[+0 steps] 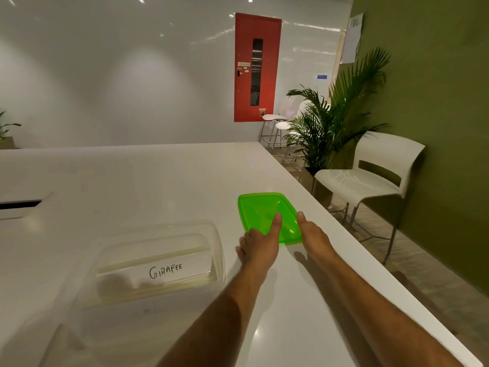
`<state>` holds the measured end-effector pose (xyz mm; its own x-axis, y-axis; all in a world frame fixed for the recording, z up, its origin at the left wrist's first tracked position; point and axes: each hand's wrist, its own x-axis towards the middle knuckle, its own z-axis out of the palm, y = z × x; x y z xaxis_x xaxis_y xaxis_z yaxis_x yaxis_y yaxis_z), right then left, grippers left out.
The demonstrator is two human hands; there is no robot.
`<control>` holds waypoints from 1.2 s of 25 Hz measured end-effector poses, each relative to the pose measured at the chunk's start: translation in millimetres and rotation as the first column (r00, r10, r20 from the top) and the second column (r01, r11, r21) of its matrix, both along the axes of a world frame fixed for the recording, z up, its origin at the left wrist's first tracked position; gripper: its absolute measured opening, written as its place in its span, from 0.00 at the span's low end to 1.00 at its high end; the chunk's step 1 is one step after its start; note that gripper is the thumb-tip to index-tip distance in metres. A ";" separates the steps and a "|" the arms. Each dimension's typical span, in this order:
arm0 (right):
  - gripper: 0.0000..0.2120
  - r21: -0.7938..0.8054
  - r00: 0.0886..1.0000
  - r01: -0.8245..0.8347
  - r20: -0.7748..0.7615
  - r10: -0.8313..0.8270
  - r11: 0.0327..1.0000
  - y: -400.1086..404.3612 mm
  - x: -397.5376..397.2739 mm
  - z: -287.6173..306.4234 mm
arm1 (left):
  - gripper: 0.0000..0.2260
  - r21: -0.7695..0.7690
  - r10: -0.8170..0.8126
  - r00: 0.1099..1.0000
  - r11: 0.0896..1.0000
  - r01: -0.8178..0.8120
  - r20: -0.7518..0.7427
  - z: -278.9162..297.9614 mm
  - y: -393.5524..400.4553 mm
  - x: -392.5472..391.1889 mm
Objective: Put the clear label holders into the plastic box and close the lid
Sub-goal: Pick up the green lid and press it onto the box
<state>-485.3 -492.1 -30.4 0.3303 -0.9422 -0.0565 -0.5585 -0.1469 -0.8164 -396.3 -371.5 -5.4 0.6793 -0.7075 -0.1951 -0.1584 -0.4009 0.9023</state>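
A clear plastic box (217, 242) stands open on the white table at lower left. Inside it lie clear label holders (158, 271), the front one with a card reading "GIRAFEE". A green lid (260, 207) lies flat on the table to the right of the box, near the table's right edge. My left hand (260, 246) grips the lid's near left corner, thumb on top and fingers at its edge. My right hand (313, 234) holds the lid's near right edge, thumb up beside it and fingers hidden under the lid.
The table's right edge (352, 231) runs diagonally just past the lid. A white chair (370, 176) and a potted palm (330, 123) stand beyond that edge. A cable slot (21, 203) is cut into the table at the far left.
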 end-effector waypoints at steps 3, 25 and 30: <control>0.27 -0.111 0.989 0.138 0.062 -0.132 0.984 -0.8 -6.6 -8.9 | 0.50 -0.022 -0.022 1.000 1.000 0.022 0.002 -0.5 2.1 -0.8; 0.15 -0.494 0.603 0.383 0.774 0.194 0.781 97.7 -40.7 84.7 | 0.48 -0.566 -0.360 0.622 0.808 -0.166 -0.696 100.1 72.4 13.5; 0.10 -0.801 0.776 0.352 0.539 0.327 0.484 121.8 -43.4 80.8 | 0.40 -0.673 -0.460 0.559 0.693 -0.260 -0.690 120.4 135.6 82.3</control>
<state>-528.7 -370.2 50.5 -0.0462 -0.3942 0.9179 -0.0583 -0.9162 -0.3964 -314.0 -235.9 115.0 0.4102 -0.9109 -0.0448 0.7259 0.2964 0.6206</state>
